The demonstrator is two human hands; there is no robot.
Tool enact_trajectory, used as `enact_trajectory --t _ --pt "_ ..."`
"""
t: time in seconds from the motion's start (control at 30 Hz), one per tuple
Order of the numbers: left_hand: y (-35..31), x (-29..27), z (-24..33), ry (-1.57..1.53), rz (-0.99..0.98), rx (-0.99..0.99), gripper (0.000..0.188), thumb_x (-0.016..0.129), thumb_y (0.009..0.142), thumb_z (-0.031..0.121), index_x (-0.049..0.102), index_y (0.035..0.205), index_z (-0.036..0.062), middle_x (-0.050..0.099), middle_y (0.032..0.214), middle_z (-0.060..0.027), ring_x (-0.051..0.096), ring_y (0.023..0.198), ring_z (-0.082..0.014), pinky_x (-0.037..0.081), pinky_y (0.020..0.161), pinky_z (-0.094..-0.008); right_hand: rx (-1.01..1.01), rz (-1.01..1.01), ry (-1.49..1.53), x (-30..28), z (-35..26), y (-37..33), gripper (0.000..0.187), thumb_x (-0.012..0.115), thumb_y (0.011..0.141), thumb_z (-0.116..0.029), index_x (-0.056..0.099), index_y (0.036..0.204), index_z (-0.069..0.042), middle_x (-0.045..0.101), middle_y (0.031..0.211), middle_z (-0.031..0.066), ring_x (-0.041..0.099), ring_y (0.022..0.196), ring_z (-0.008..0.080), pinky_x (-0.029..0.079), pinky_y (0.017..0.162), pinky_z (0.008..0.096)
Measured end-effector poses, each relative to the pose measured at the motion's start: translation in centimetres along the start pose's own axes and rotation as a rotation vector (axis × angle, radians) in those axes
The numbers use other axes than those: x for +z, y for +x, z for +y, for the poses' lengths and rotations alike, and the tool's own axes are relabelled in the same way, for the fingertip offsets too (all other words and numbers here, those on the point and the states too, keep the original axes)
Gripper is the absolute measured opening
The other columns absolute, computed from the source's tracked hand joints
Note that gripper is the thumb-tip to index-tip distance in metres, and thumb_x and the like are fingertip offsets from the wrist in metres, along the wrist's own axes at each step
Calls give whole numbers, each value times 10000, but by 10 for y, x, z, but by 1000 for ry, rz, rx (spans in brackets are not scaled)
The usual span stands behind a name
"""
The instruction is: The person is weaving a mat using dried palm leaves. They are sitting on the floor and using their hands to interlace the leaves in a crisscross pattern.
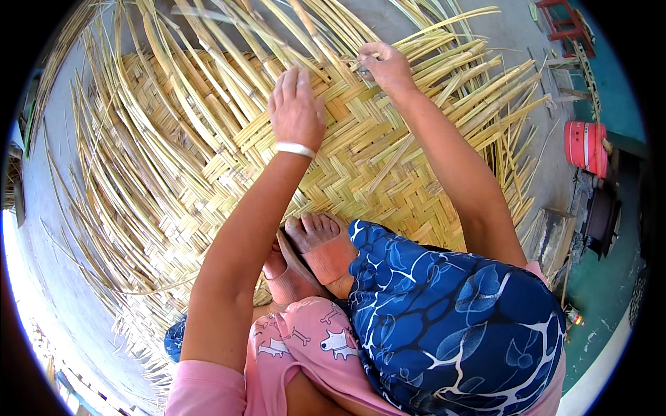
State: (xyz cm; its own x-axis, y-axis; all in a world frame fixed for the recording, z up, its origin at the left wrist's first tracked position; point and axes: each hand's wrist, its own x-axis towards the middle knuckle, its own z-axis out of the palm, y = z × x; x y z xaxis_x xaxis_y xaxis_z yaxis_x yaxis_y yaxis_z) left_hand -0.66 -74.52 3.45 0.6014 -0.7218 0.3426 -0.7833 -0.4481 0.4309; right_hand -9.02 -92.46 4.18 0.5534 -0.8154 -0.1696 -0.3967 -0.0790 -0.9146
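A large woven mat of flattened, yellow-green reed strips lies under my feet, its weave running in a diagonal pattern. Long loose reed strips fan out from its far and left sides, and shorter ends stick out on the right. My left hand, with a white band at the wrist, rests over the strips near the weave's far edge, fingers stretched out and holding nothing. Farther right, my right hand has its thumb and fingers closed on a reed strip at that edge; the fingertips partly hide it.
My sandalled feet are on the mat's near part. On the right stand a red container, a wooden block and a dark red wooden frame. Grey floor surrounds the mat.
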Motion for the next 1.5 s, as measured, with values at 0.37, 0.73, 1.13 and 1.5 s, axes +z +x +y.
enact_trajectory --t 0.37,0.73,1.13,1.5 --pt "-20 -2 -20 234 -217 111 536 429 930 416 439 1342 74 401 1410 -72 280 1346 -266 184 1100 -430 138 19 246 -20 -8 1 152 593 854 -85 605 982 -5 633 854 66 615 718 139 472 568 253" --pt "-30 -4 -22 166 -155 171 487 509 892 370 489 1308 118 427 1387 -75 318 1321 -276 210 1092 -454 379 22 364 -21 -14 12 125 655 831 -154 557 826 -76 570 615 20 512 507 94 401 435 208" --pt "-28 -5 -19 152 -178 146 509 503 890 359 462 1329 105 404 1401 -87 304 1336 -264 198 1100 -446 261 178 207 -14 -1 10 182 595 826 -18 482 961 29 597 819 125 655 638 186 493 432 244" --pt "-30 -5 -24 206 -247 161 579 403 924 453 368 1402 129 347 1456 -41 243 1371 -252 143 1118 -444 336 50 688 -21 0 17 144 585 834 -2 502 953 2 638 820 124 597 587 129 484 450 232"
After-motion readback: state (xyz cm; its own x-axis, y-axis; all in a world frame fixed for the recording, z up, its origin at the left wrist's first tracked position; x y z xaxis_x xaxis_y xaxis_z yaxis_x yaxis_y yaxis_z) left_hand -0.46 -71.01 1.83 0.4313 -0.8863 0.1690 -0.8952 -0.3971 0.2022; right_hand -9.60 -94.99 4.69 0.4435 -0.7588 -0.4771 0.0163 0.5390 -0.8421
